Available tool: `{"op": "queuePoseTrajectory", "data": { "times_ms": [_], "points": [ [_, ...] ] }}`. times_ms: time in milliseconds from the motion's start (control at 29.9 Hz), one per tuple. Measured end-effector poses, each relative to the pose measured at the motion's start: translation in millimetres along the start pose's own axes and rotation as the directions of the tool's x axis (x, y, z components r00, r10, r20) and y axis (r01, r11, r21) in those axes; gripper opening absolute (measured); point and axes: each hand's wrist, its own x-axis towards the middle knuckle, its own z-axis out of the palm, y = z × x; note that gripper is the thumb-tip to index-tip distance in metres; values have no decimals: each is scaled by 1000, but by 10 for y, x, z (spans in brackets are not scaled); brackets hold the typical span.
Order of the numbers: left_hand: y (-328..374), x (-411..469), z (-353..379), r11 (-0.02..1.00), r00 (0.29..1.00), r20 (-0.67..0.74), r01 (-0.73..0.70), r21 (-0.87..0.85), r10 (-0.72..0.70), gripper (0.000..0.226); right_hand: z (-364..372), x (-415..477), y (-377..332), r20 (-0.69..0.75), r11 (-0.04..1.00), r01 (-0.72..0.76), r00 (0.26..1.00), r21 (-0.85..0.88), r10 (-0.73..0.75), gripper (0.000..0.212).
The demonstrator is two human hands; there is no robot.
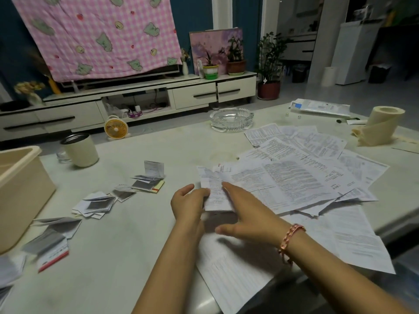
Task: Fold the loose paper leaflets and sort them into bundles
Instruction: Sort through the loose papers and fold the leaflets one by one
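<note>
A narrow folded leaflet (213, 189) lies in the middle of the pale table (127, 234). My left hand (188, 203) grips its left edge with curled fingers. My right hand (247, 214), a pink bracelet on its wrist, lies across the leaflet with fingers stretched out flat, pressing it. To the right spreads a heap of loose unfolded leaflets (306, 173). More open sheets (249, 264) lie under my forearms. Small folded bundles (145, 182) (97, 203) (49, 243) run in a line to the left.
A beige plastic bin (20, 189) stands at the left edge, a cream cup (80, 149) behind it. A glass ashtray (231, 120) sits at the back, a tissue roll (381, 125) at the far right. The table's edge runs close on the right.
</note>
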Motion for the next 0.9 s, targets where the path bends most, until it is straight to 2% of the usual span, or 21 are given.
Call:
{"op": "queuePoseTrajectory", "data": {
  "times_ms": [67, 100, 134, 234, 301, 335, 402, 469, 536, 603, 669, 736, 803, 904],
  "points": [
    [42, -68, 19, 994, 996, 60, 70, -84, -65, 21, 46, 1, 26, -119, 991, 9, 993, -130, -25, 69],
    [66, -109, 37, 988, 992, 92, 99, -119, -89, 6, 54, 8, 45, -170, 991, -6, 985, -130, -16, 62],
    [102, -148, 56, 978, 987, 117, 127, -163, -108, 9, 56, 26, 66, -218, 995, -28, 976, -99, 6, 57],
    [100, -118, 84, 949, 969, 173, 212, -235, -174, 40, 21, 69, 52, -377, 985, -59, 919, 163, 117, 50],
    [101, -143, 96, 947, 946, 239, 264, -182, -217, 55, -29, 84, -24, -449, 908, 2, 870, 419, 205, 44],
    [73, -126, 101, 944, 928, 286, 290, -157, -237, 59, -56, 87, -64, -448, 832, 34, 854, 554, 264, 37],
    [46, -130, 115, 936, 877, 413, 325, -135, -245, 58, -98, 66, -146, -351, 584, 69, 854, 809, 385, 18],
    [52, -143, 118, 926, 841, 501, 332, -181, -204, 54, -121, 26, -222, -168, 304, 33, 888, 952, 429, 22],
    [48, -117, 119, 917, 825, 541, 329, -226, -163, 49, -132, -2, -239, -78, 158, 12, 903, 987, 422, 27],
    [49, -99, 114, 903, 826, 548, 327, -279, -130, 40, -146, -15, -239, -54, 92, 17, 910, 996, 412, 24],
    [54, -83, 114, 874, 841, 529, 335, -351, -109, 34, -172, -25, -231, -37, 101, -5, 913, 995, 407, 21],
    [58, -55, 106, 853, 876, 476, 306, -423, -78, 30, -197, -36, -200, -50, 165, -22, 905, 986, 421, 19],
    [74, -37, 91, 848, 911, 410, 246, -469, -38, 24, -240, -45, -159, -133, 309, -25, 868, 951, 479, 18],
    [120, -35, 53, 855, 927, 373, 161, -492, 40, 14, -333, -44, -60, -362, 551, -6, 747, 835, 558, 7]
  ]
}}
